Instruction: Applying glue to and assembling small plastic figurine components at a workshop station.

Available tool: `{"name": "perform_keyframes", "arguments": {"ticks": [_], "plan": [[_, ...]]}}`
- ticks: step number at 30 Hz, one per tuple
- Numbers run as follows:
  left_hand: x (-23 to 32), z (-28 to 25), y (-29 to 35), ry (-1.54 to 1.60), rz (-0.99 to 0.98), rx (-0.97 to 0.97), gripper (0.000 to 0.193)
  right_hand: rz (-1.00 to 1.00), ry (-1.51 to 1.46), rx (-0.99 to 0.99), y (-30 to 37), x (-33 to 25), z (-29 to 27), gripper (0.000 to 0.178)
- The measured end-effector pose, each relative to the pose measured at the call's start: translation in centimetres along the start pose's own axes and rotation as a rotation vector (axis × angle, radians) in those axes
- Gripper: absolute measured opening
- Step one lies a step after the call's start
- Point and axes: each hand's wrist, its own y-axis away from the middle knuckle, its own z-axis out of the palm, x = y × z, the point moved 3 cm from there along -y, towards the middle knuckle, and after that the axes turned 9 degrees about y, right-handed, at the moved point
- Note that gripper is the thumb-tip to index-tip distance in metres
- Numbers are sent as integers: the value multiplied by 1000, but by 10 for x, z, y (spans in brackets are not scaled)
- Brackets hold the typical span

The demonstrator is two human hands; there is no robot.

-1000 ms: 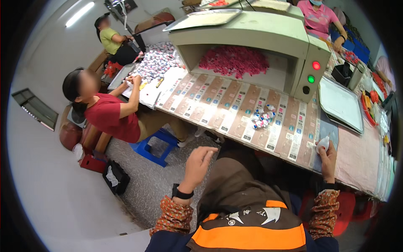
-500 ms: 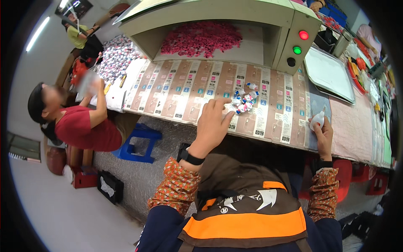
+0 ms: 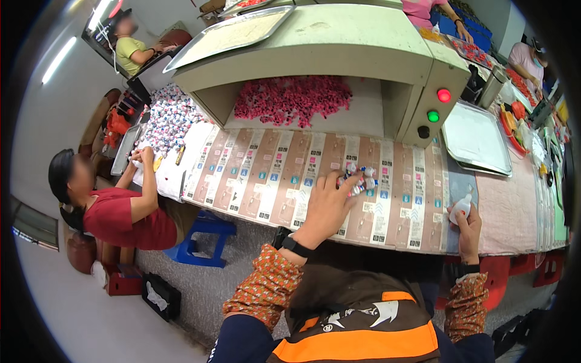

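My left hand (image 3: 328, 209) reaches over the patterned work surface, fingers slightly apart and curved, its fingertips against a small cluster of white pieces (image 3: 367, 180) with blue and red marks. Part of the cluster is hidden behind the fingers. At the right, my right hand (image 3: 468, 233) is closed around a small white squeeze bottle (image 3: 461, 209), held with its narrow tip upward near the table's front edge.
Ahead stands a cream machine (image 3: 327, 57) with pink pieces (image 3: 290, 100) in its opening. A metal tray (image 3: 475, 136) lies at the right. Many white pieces (image 3: 172, 115) are heaped at the left, beside a person in red (image 3: 118, 212). A blue stool (image 3: 200, 242) stands below.
My left hand has moved right, onto the cluster of pieces. My right hand still holds the bottle. The view has tilted upward, and the person in red has brought both hands together.
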Motion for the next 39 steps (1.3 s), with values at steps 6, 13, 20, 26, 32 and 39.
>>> {"name": "perform_keyframes", "arguments": {"ticks": [6,13,20,26,32,39], "plan": [[-36,-30,-59,99,-223,-78,43,-26,-12,14,-3,1,-1,21],[-151,-4,-239,-380,-97,93,52,21,1,-6,-20,0,-2,23],[-151,69,-299,-675,30,224,56,72,-8,117,-32,0,-7,23],[-159,65,-326,-224,299,-136,31,113,68,140,-49,15,-11,22],[-194,76,-355,-535,341,187,31,94,24,123,-62,25,-15,22],[-247,101,-357,-921,428,166,27,68,-36,91,-62,36,-29,20]]}}
